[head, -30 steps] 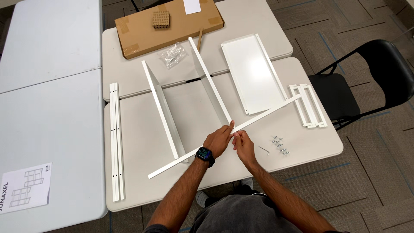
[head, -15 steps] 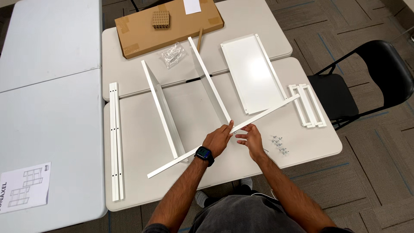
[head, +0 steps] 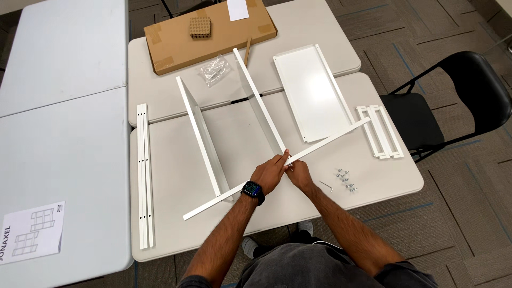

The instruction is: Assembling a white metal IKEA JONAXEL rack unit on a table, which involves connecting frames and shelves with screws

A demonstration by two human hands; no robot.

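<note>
- White metal rail (head: 325,142): a long thin strip lying slantwise across the grey table (head: 176,224), its ends pointing to about 8 o'clock and 2 o'clock. Both hands meet at its middle.
- Left hand (head: 272,173): forearm enters from 6 o'clock and runs toward 1 o'clock. The wrist is straight and carries a dark watch (head: 253,191). Fingers are curled over the rail, with the forefinger stretched along it toward 1 o'clock. The hand is closed on the rail.
- Right hand (head: 298,173): forearm enters from 5 o'clock and runs toward 11 o'clock. The fingers are bunched and pinched together at the rail, touching the left hand's fingertips. Whether something small sits in the pinch cannot be told.
- Upright panels: two white panels stand on edge. The left panel (head: 200,136) and the right panel (head: 260,101) both run from 11 o'clock to 5 o'clock. The near end of the right panel meets the rail at the hands.
- Flat tray panel (head: 312,90): lies at 1 o'clock of the hands, with the rail's far end just beside its near corner.
- Small parts: screws (head: 344,180) and a hex key (head: 326,186) lie at 3 o'clock of the right hand, near but apart.
- Other items: two long bars (head: 143,176) at 9 o'clock, short brackets (head: 380,130) at 2 o'clock, a cardboard box (head: 213,34) at 12 o'clock, and an instruction sheet (head: 32,232) at 8 o'clock.
</note>
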